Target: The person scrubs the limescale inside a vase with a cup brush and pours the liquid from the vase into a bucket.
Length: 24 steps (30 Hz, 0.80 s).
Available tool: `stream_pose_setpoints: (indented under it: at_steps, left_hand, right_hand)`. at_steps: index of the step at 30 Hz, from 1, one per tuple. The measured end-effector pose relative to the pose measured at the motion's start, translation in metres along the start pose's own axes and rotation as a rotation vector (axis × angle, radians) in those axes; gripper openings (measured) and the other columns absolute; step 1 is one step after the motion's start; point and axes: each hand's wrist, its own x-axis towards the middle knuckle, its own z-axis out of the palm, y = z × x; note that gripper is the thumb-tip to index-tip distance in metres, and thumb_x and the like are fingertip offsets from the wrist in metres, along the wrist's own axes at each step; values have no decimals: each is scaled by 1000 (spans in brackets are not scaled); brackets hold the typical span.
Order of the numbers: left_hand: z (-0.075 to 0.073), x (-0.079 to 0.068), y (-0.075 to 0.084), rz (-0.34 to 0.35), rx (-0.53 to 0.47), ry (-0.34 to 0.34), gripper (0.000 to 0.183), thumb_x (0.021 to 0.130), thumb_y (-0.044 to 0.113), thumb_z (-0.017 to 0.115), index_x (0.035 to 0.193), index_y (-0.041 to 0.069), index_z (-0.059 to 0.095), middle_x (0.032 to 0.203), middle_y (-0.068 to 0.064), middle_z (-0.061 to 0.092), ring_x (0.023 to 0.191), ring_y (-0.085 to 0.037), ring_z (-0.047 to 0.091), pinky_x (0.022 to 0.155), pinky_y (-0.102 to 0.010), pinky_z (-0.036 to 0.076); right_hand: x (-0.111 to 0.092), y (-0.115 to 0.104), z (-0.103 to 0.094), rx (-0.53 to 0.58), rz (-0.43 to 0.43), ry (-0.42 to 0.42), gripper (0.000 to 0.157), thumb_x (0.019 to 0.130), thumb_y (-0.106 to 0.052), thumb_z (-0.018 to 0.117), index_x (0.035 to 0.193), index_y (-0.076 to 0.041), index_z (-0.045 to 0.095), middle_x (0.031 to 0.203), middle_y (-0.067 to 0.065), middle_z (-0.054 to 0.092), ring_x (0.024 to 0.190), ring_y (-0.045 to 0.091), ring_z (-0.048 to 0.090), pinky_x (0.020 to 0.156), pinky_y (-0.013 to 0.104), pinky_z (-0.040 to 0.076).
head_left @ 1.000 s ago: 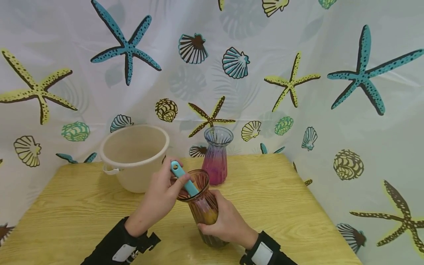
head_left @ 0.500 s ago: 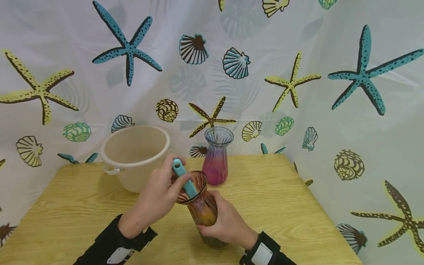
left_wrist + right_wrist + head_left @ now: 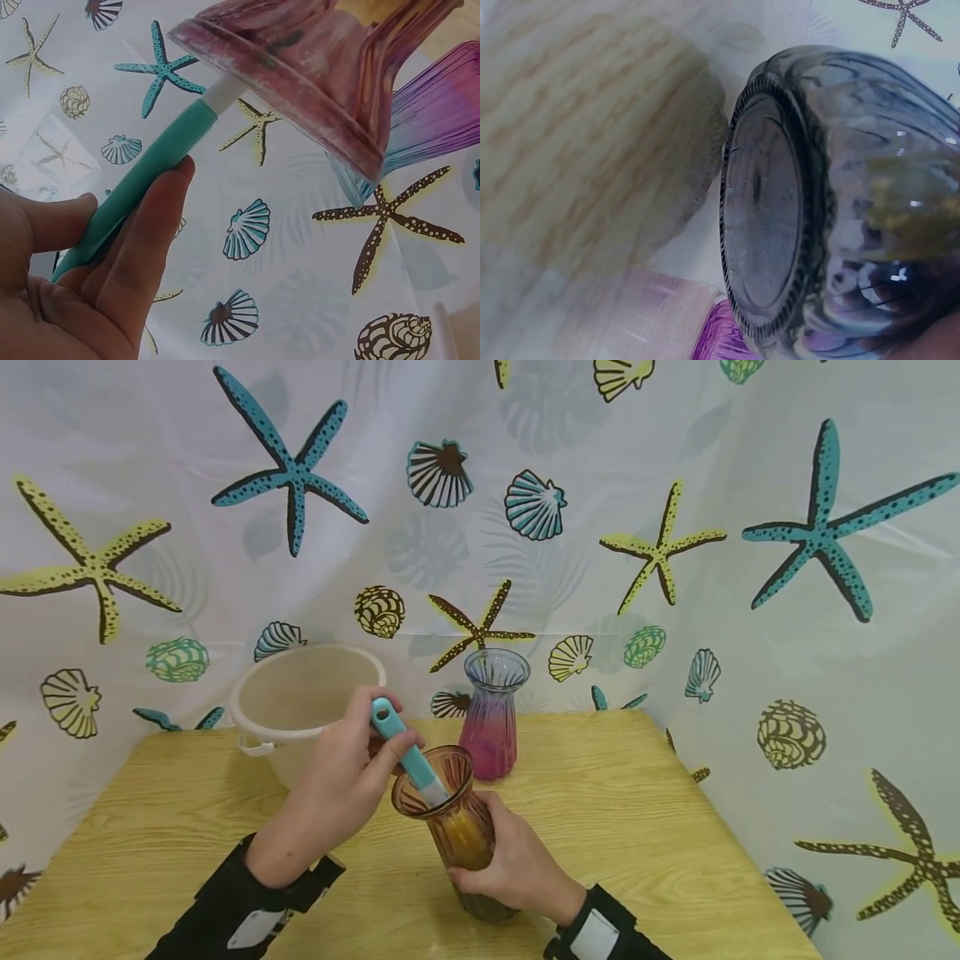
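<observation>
My left hand [image 3: 330,789] pinches the light-blue handle [image 3: 397,735] of a bottle brush, thumb on one side and fingers on the other. The brush slants down into the mouth of an amber ribbed glass vase [image 3: 457,839], its white neck at the rim. A yellow, sponge-like head [image 3: 915,206] shows through the glass. Around the vase's lower body my right hand [image 3: 517,860] is wrapped, holding it tilted, mouth to the left. In the right wrist view the vase's round ridged base [image 3: 765,210] faces the camera. The left wrist view shows the teal grip [image 3: 154,161] below the rim.
Behind stands a second glass vase [image 3: 489,735], blue at the top and pink below, upright. A cream bucket [image 3: 281,752] with a side handle sits at the back left. The wooden table [image 3: 637,827] meets a white shell-and-starfish curtain [image 3: 585,568] behind and on the right.
My left hand has drawn the brush handle up and left, so part of the white neck now shows at the rim. My right hand and the vase have hardly moved.
</observation>
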Motion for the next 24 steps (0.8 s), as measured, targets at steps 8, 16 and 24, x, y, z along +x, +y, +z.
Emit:
stream_pose_setpoints:
  at_steps: [8, 16, 24]
  left_hand:
    - [14, 0, -2, 13, 61, -107, 24, 95, 13, 58, 111, 11, 40, 75, 2, 52, 51, -6, 46, 44, -26, 44]
    - [34, -4, -8, -26, 50, -188, 23, 96, 13, 57, 110, 10, 40, 71, 2, 49, 54, -6, 48, 45, -25, 46]
    - [29, -4, -7, 5, 38, -169, 21, 97, 13, 55, 111, 12, 40, 67, 2, 47, 47, -7, 42, 42, -24, 40]
  right_hand:
    - [0, 2, 0, -12, -14, 5, 85, 70, -41, 80, 137, -20, 33, 116, -5, 56, 94, 7, 56, 75, 35, 54]
    - [-2, 3, -1, 30, 10, -2, 82, 71, -40, 81, 136, -24, 33, 116, -7, 55, 97, 8, 56, 78, 35, 53]
    - [-3, 4, -1, 20, 5, 1, 82, 71, -41, 80, 136, -22, 34, 116, -5, 55, 96, 9, 55, 79, 36, 53]
